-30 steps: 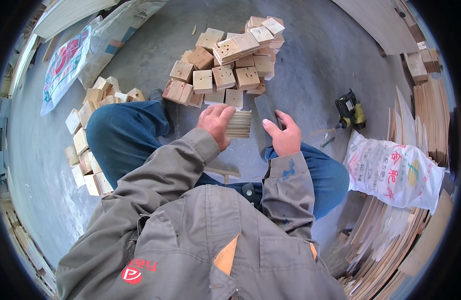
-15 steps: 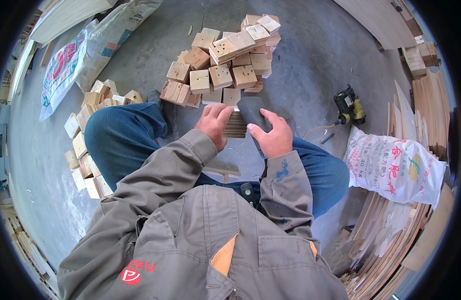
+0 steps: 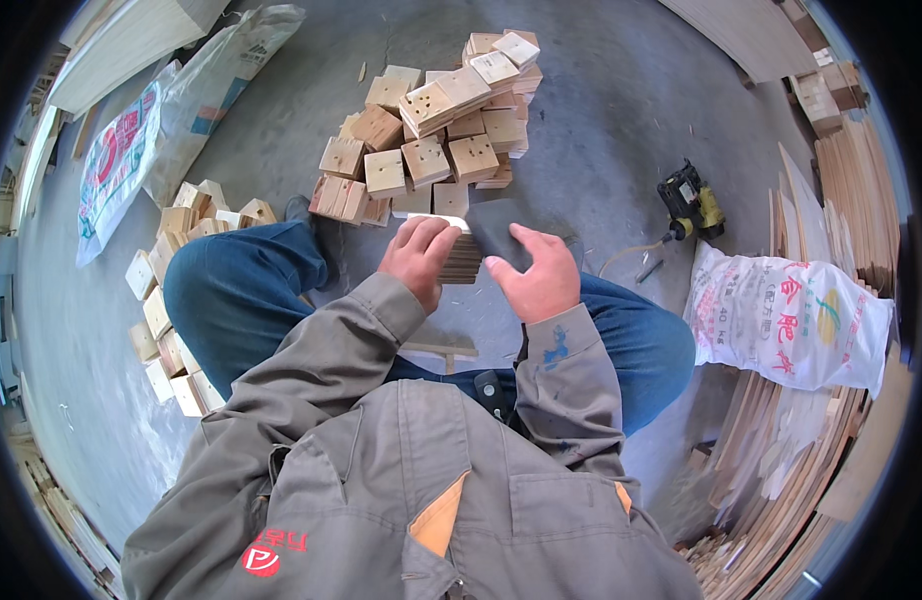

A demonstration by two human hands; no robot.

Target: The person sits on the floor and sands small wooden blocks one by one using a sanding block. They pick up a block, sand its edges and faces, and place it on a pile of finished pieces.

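At the centre of the frame I have the left hand [image 3: 418, 258] closed around the layered block [image 3: 462, 265], and the right hand [image 3: 543, 277] gripping a dark slab [image 3: 497, 228] at the block's right side; I can't tell whether they touch. I read the step as rubbing the block down. As I judge it, the next move calls for a firm left grip and the slab flat along that face. Beyond, I see a heap of blocks [image 3: 426, 160] at upper centre and a power tool [image 3: 693, 200] at upper right.
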